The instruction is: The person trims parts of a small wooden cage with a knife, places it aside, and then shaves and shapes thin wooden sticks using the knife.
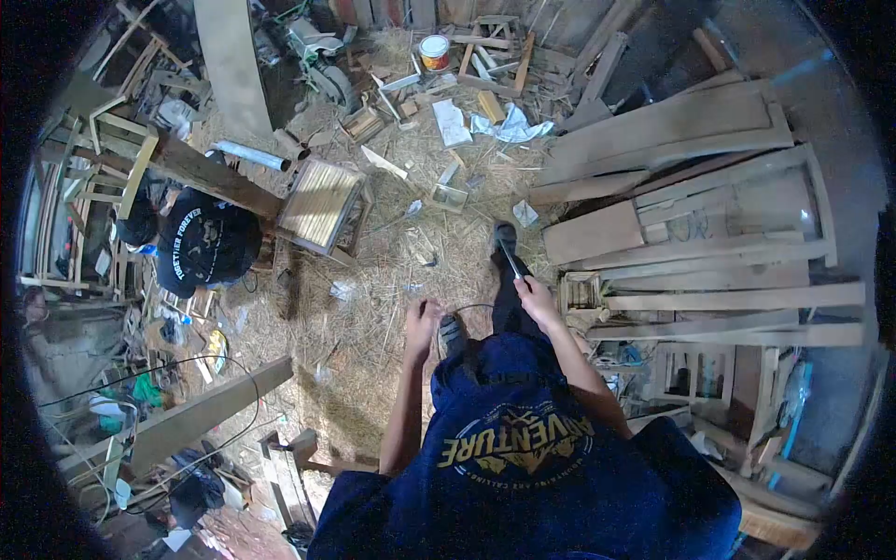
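Gripping a slim metal-toned rod [510, 261], the right hand [537, 301] is closed around its lower end, with the far end pointing forward over a dark shoe [505, 231]. The left hand [425, 319] has its fingers loosely curled; whether it holds anything I cannot tell. A thin dark cord [474, 306] curves just beside it. Below, the wearer's navy T-shirt [523, 485] reads "ADVENTURE", its first letter partly lost in a fold, over smaller curved print, apparently "MOUNTAINS ARE CALLING". Straw and shavings litter the floor [373, 308]. Leftward, beside a slatted wooden panel [322, 203], another person's black shirt [213, 245] says "TOGETHER FOREVER". Boards [691, 247] lie stacked at right, one bearing an illegible dark scrawl. Farther forward, a bucket [434, 53] carries a red-and-yellow label, too small to read.
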A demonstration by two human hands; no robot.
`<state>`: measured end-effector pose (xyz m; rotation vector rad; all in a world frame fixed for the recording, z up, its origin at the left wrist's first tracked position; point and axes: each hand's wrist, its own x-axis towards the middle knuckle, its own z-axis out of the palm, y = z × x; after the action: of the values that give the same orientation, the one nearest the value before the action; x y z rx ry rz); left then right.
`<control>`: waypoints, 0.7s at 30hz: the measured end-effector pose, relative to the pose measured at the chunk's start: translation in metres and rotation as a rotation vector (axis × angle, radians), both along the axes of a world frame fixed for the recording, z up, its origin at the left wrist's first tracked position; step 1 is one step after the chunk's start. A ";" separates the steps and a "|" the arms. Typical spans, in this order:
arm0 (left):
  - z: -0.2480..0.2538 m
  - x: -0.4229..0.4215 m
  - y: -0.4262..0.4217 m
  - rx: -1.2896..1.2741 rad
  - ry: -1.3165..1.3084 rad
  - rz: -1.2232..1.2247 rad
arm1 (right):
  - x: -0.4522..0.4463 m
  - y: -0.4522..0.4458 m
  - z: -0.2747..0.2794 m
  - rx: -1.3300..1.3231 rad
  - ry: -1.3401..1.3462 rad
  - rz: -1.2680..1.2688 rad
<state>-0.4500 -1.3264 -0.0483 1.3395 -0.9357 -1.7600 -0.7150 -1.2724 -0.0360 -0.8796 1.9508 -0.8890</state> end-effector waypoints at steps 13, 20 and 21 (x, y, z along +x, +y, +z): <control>-0.034 -0.147 -0.189 -0.033 -0.149 0.206 | -0.163 -0.233 -0.071 -0.011 0.107 0.253; 0.030 -0.249 -0.260 0.012 -0.179 0.033 | -0.250 -0.315 -0.049 0.092 0.026 0.265; 0.025 -0.256 -0.266 0.046 -0.166 0.080 | -0.256 -0.324 -0.045 0.131 -0.005 0.263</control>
<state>-0.7058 -1.5924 -0.0231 1.5494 -0.9225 -1.6385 -0.9706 -1.5962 -0.0808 -1.0262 1.8148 -0.6034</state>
